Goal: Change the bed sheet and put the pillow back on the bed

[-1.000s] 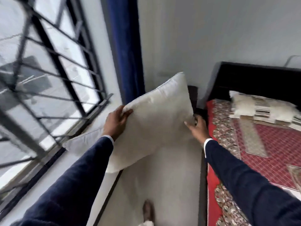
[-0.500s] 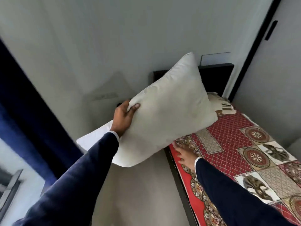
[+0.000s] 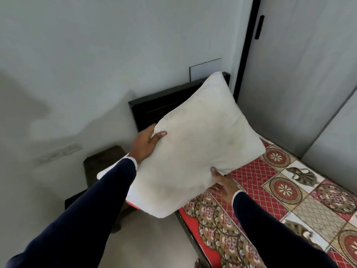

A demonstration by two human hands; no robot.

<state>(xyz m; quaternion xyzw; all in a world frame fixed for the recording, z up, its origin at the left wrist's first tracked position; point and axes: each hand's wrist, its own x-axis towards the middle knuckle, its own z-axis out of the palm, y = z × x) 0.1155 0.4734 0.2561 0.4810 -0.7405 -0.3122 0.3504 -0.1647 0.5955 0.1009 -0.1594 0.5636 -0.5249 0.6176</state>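
A plain off-white pillow [image 3: 199, 149] hangs tilted in the air over the head end of the bed. My left hand [image 3: 144, 146] grips its upper left corner, thumb on the front face. At the pillow's lower right edge, my right hand [image 3: 224, 185] holds it from below; the thumb lies on the edge and the fingers are mostly hidden. The bed carries a red patterned sheet [image 3: 257, 192] with round flower motifs and animal panels. Most of the black headboard [image 3: 154, 109] and the head of the mattress are hidden behind the pillow.
A dark bedside table [image 3: 102, 159] stands left of the bed against the grey wall, with something white [image 3: 102, 174] on it under my left sleeve. Grey panels with a black frame [image 3: 245, 60] close off the bed's far side. Pale floor [image 3: 154, 242] lies between me and the bed.
The pillow has moved right, from beside the bed to over its head end, with both hands on it. My view has swung right; the blue curtain is out of sight.
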